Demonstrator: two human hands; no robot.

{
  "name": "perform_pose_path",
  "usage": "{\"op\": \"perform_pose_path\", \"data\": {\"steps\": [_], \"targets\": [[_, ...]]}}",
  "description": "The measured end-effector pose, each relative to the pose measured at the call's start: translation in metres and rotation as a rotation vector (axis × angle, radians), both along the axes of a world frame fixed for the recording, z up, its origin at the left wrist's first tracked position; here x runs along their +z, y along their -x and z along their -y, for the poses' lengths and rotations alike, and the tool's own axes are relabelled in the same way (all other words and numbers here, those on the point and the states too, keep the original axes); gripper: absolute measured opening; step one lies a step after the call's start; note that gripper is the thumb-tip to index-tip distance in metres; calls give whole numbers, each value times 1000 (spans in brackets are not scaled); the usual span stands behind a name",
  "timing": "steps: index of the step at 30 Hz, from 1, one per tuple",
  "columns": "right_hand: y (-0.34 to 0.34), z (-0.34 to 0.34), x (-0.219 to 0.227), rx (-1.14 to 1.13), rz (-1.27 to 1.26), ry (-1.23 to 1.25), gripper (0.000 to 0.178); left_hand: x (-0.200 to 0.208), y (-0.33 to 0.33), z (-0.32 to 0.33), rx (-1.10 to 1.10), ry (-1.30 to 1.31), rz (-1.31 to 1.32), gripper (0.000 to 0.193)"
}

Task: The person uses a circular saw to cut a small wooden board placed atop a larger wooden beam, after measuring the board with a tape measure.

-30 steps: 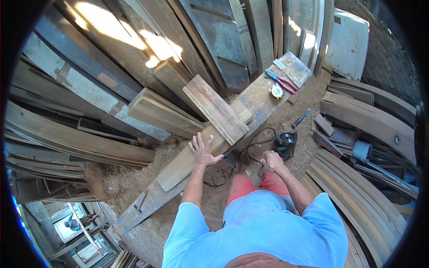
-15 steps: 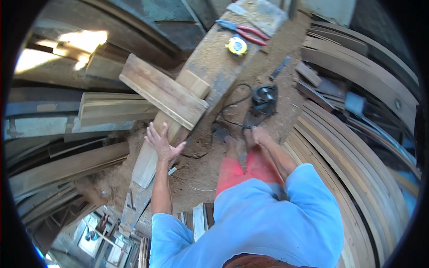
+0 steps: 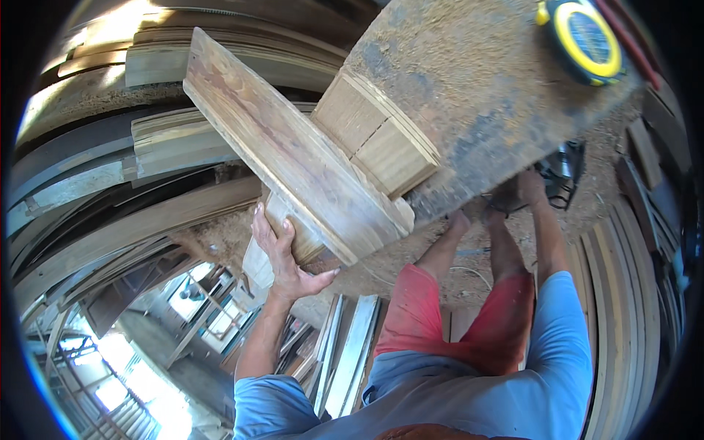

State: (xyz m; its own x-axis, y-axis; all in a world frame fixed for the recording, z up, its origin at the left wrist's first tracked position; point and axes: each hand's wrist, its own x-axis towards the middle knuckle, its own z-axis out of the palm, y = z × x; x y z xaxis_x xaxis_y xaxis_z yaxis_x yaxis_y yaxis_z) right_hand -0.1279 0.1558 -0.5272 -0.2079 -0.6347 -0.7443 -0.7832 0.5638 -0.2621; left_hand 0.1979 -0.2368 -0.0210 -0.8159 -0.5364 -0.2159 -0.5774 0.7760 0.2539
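Observation:
My left hand (image 3: 284,257) is open, thumb held wide and fingers spread over the near end of a stack of pale boards (image 3: 301,238). Whether it presses on them is unclear. A wider brown plank (image 3: 286,147) lies crosswise on the stack, just beyond my fingers. Past it, the stack's far end (image 3: 381,139) shows a dark line across the top board. My right hand (image 3: 532,185) reaches low beside my feet, close to a dark corded power tool (image 3: 566,172) on the ground. Its fingers are hidden, so any hold on the tool cannot be made out.
The sawdust-covered bench (image 3: 469,95) carries a yellow-and-black tape measure (image 3: 585,40) and red-handled pliers (image 3: 632,40). Stacked lumber lines the left (image 3: 183,139) and right (image 3: 623,308). Upright boards (image 3: 352,352) stand near my left side.
My view has come closer to the bench and turned, so boards and tape measure look larger. My left hand stays by the stack, thumb still spread; my right hand remains low near the power tool.

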Motion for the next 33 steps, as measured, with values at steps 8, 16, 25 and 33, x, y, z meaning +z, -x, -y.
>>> {"op": "perform_pose_path", "data": {"steps": [8,16,25,33], "targets": [[14,-4,-52,-129,-22,-167,48,1,-1,-2,10,-46,34,126],[91,-20,93,-214,-68,-93,27,-1,0,-1,28,15,-5,123],[74,-14,406,-1009,676,168,29,3,-8,-14,152,79,41,131],[20,41,535,-1376,638,598,24,4,-4,-13,173,73,37,128]]}}
